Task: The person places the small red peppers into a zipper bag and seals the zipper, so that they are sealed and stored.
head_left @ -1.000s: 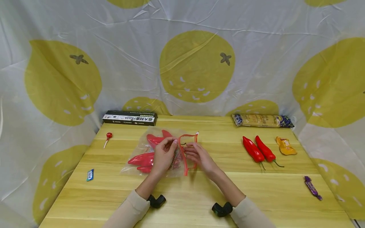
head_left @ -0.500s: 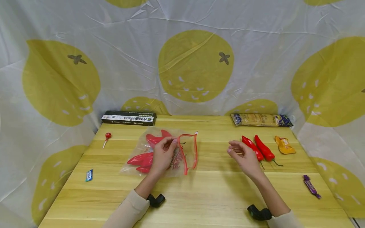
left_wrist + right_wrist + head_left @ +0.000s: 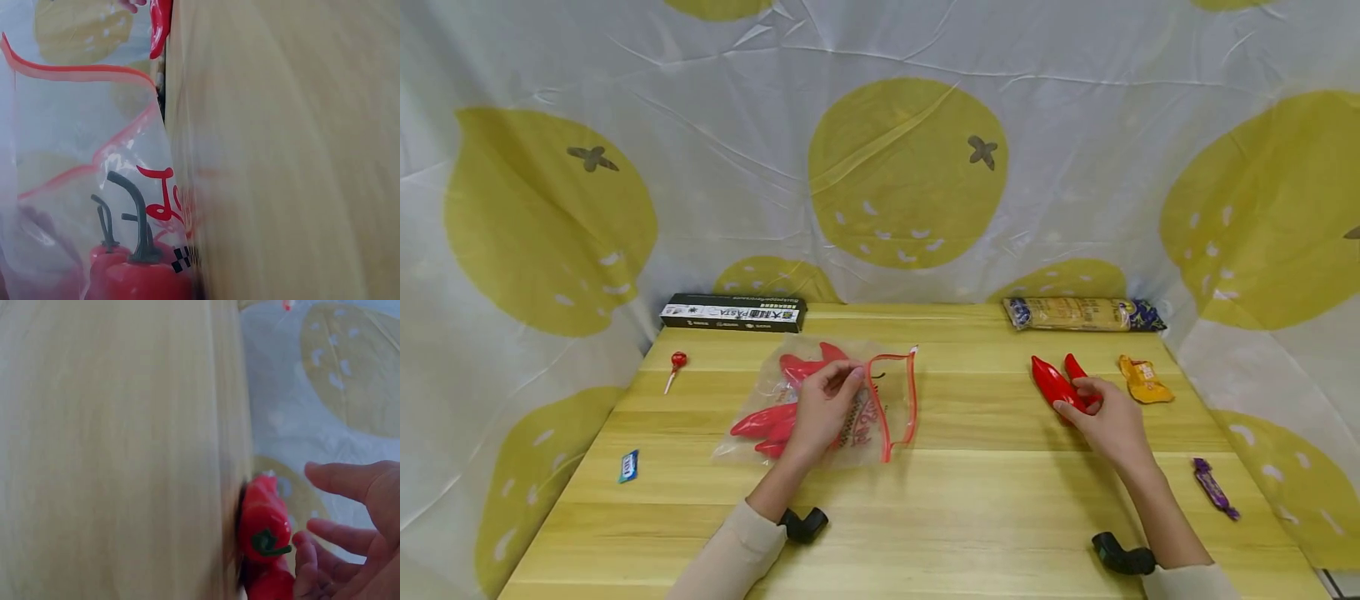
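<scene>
Head view: your left hand (image 3: 822, 410) is covering some bag (image 3: 867, 427) beneath it; your right hand (image 3: 1116, 423) is hiding the loose peppers' (image 3: 1051, 382) stem ends.

Left grip (image 3: 820, 408) pinches bag (image 3: 867, 435), right grip (image 3: 1112, 421) at peppers (image 3: 1051, 383).

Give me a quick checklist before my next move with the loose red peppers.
1. Left grip pinching the zip bag: ok.
2. Red-trimmed mouth of the bag open: ok.
3. Right grip at the two loose red peppers: ok.
4. Right grip closed around a pepper: not ok, fingers look spread.
5. Room beside the bagged peppers: cannot tell, left grip hides some contents.
</scene>
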